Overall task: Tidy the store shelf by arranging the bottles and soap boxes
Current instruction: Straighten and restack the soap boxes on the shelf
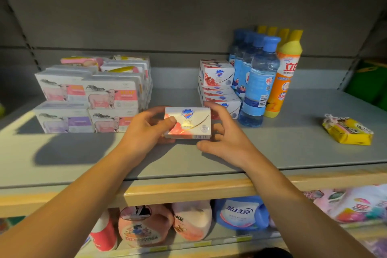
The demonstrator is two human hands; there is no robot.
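Hands: left hand (144,130) grips one soap box (187,123); right hand (225,134) fingers curl round it. Four blue bottles (258,81).

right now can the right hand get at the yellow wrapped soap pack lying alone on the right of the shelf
Probably yes: bare grey shelf lies between the right hand and the yellow wrapped soap pack, though that hand first must leave the white soap box.

You hold soap box (187,123) reading "Safeguard" on blue shield; same shield on stacked boxes (218,86) behind, wording there too small. Orange-and-yellow bottle (283,77): large red "立白". Blue pouch (238,212) on lower shelf: "蓝月亮". Pink sheep boxes (109,95): lettering blurred. Clear blue-label bottle (258,88): barcode, print unreadable.
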